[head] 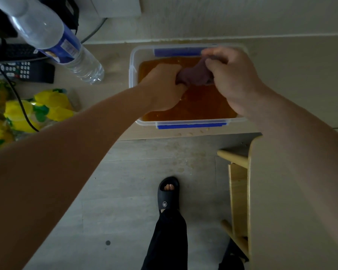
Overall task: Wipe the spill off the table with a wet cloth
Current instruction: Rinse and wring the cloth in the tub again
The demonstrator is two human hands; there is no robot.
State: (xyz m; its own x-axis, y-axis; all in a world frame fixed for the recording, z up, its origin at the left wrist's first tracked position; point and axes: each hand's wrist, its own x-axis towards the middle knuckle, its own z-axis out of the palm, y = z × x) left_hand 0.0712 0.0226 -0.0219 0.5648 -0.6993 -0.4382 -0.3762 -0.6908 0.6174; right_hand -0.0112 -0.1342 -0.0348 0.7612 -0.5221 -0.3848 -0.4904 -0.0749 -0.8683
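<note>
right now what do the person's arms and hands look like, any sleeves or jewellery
Both arms are bare from the edge of the frame down to the wrist, with no sleeves in view. The left hand and the right hand wear no gloves, and no watch, bracelet or ring shows on the sides facing the camera. No cables or markings are on them.

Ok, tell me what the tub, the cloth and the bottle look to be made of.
Tub: clear, glossy plastic, judging by see-through walls and blue clip handles.
Cloth: soft purplish fabric, matte; it bunches between the left hand and right hand.
Bottle: thin transparent plastic, ribbed, with a blue printed label.
</note>
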